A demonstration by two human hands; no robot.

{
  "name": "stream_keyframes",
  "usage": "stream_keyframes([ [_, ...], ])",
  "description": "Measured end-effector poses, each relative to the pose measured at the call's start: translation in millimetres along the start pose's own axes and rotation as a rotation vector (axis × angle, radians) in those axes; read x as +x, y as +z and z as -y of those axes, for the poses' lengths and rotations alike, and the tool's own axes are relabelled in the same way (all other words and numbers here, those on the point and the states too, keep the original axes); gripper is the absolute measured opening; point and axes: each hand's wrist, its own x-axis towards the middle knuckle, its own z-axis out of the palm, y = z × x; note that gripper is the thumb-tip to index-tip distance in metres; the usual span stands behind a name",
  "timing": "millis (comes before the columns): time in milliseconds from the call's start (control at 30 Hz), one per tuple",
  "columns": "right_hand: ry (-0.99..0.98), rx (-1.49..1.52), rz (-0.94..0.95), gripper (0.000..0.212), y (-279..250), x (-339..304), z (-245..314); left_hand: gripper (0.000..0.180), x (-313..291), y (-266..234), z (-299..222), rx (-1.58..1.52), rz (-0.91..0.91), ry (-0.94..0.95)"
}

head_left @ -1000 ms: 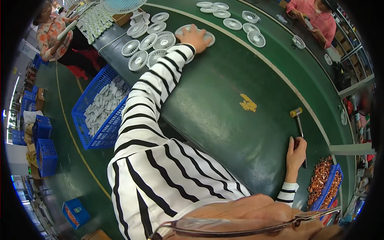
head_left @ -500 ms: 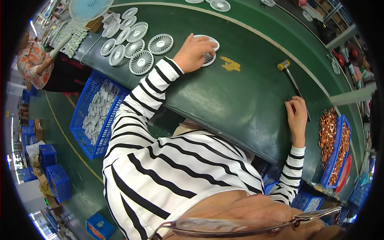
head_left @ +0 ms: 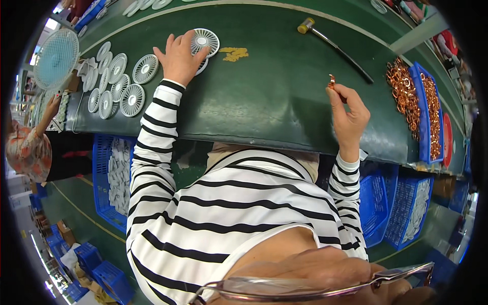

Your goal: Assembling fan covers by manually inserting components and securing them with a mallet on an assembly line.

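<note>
At the left-middle of the bench, my left hand (head_left: 179, 58) has its thumb and index finger closed on the near-left edge of a white slotted disc (head_left: 207, 36), its other fingers spread. Under that disc, part of another white disc (head_left: 202, 67) shows; my hand hides the rest. To the left lie several similar white discs (head_left: 120, 87), some overlapping. My right hand (head_left: 351, 116) pinches a small copper ring (head_left: 331, 82) upright between thumb and index finger, over the bench's right part.
A hammer (head_left: 339, 49) with a yellow head lies beyond my right hand. At right, loose copper rings (head_left: 404, 94) sit beside a blue tray (head_left: 423, 119). The green bench (head_left: 254, 96) carries a yellow patch (head_left: 235, 54). Another person (head_left: 31, 147) stands at far left near a fan (head_left: 56, 58).
The view has swung, so the bench sits differently. My right hand has lifted and turned, and the copper ring now shows in its fingertips. My left hand has stayed at the white discs.
</note>
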Motion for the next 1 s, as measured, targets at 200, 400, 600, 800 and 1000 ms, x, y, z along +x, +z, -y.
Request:
stream_keyframes([
  [200,-0.02,0.032,-0.053,0.012,6,-12,6,0.046,-24,-19,-42,-0.463,-0.372,0.258],
  [400,-0.183,-0.022,-0.004,0.017,19,-22,20,0.021,-81,-33,-108,-1.352,-0.031,-0.125],
  [600,-0.263,0.022,0.071,0.019,34,-20,44,0.027,-102,-40,-147,-1.708,0.249,-0.18],
  [800,-0.175,-0.255,0.145,0.01,50,-23,40,0.025,-114,-36,-161,-1.681,0.188,-0.161],
  [1000,-0.225,-0.257,0.017,0.015,55,-26,28,0.03,-112,-29,-165,-1.499,0.112,-0.064],
])
